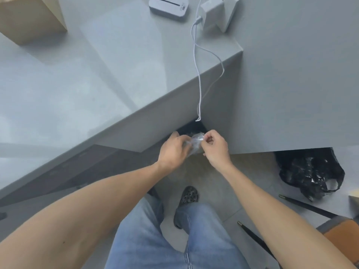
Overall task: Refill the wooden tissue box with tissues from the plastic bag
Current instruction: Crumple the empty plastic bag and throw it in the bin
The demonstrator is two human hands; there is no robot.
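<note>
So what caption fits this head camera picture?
Both hands, left and right, hold a crumpled clear plastic bag beside a grey counter.

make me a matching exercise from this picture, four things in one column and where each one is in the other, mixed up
Things
1. clear plastic wrap
2. black plastic bag
3. white cable
4. white device

Places
A. on the floor at the right, below the counter's end
B. lying on the counter top near its far edge
C. pinched between the left hand and the right hand
D. running across the counter and hanging over its edge

Pairs: 1-C, 2-A, 3-D, 4-B
</note>
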